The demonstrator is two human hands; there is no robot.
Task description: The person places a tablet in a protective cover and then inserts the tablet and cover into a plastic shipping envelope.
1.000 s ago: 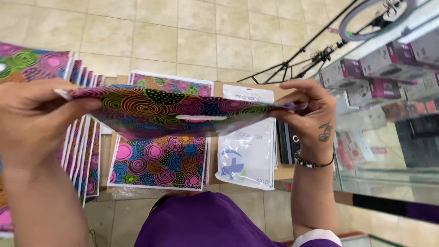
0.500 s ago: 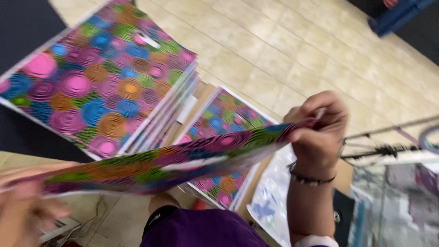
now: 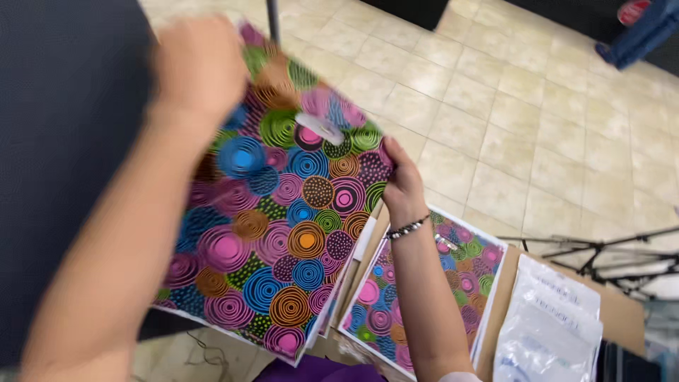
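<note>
Nearest the camera, a purple garment [image 3: 311, 371] shows at the bottom edge, and both forearms rise from there. The right hand [image 3: 402, 185], with a beaded bracelet [image 3: 407, 228] at the wrist, is closed on the right edge of a flat plastic bag printed with bright circles [image 3: 283, 233], thumb over the front and fingers behind. The left hand [image 3: 198, 67] is blurred; it seems to be gripping the bag's top left corner, though I cannot tell how the fingers sit. Held by two opposite edges like this, the bag stays spread and flat, its printed face toward the camera and its white die-cut handle slot [image 3: 320, 129] up near the top.

The bag hangs in the air, tilted, above a stack of matching bags [image 3: 339, 297] whose edges peek out under its lower right corner. Just beside that, another bag of the same print [image 3: 438, 290] lies flat on a brown cardboard surface [image 3: 622, 311], and clear packets with white labels [image 3: 544, 332] lie to its right, partly overlapping.

Farther out, the tiled floor [image 3: 523, 106] is open to the right and ahead, giving free room on that side. A dark panel [image 3: 64, 141] closes the left. Thin black stand legs [image 3: 601, 251] cross the floor beyond the cardboard, and someone's blue trouser leg [image 3: 640, 32] stands at the far top right.
</note>
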